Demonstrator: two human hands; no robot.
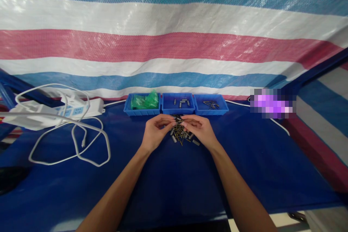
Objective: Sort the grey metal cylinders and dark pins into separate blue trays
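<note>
Far out to the left of my fingers I see a white power strip (58,110) on the blue bench (174,188), with a white cable (78,145) looping loosely beside it toward me.

My left hand (155,130) is over the bench, its fingers (166,119) curled together at the tips right at the left edge of a pile of small screws and metal sleeves (181,135). I cannot tell whether they actually pinch a piece; the tips are too small and close to read. The pile lies directly under and between both sets of fingers, touching them or nearly so.

Just beyond the fingers stand three blue trays in a row, side by side. The left tray (142,106) holds green plastic bags, the middle tray (178,104) holds a few grey metal sleeves, and the right tray (211,104) holds a few dark screws.

My right hand (200,128) mirrors the left one, its fingers (187,123) bent inward and drawn together over the right side of the pile, close to the left fingertips. Whether they clamp anything I cannot make out.

Behind everything hangs a striped tarpaulin (174,47) in white, red and blue.
</note>
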